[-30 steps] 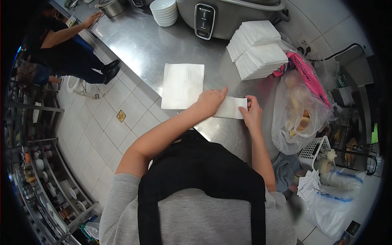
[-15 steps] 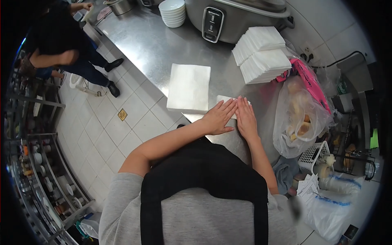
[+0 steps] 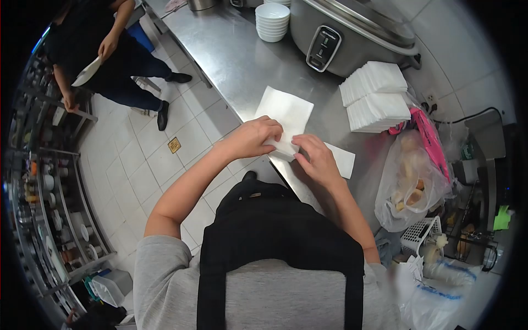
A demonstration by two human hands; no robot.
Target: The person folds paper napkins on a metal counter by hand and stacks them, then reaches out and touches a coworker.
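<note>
**Both hands on the napkin pile at the counter's front edge**

Head view: the left hand (image 3: 256, 137) is curled, fingers closed over the near corner of the unfolded napkin pile (image 3: 286, 113), which lies flat on the stainless steel counter (image 3: 231, 52), right at its front edge. The right hand (image 3: 317, 161) comes in beside it, fingertips pinched on that same corner where a sheet lifts. Just right of the pile, half under the right hand, sits a folded napkin (image 3: 342, 159), a narrow white rectangle.

This is thin, soft tissue, light as anything and quick to crease or tear, so I'd judge a gentle pinch at a corner or edge the place to take it.

Further back from the pile, two stacks of folded napkins (image 3: 377, 96) stand square and crisp beside a big grey rice cooker (image 3: 352, 36), with white bowls (image 3: 272, 22) stacked to its left. Right of the pile, a crinkly clear plastic bag (image 3: 410, 176) slumps.
</note>
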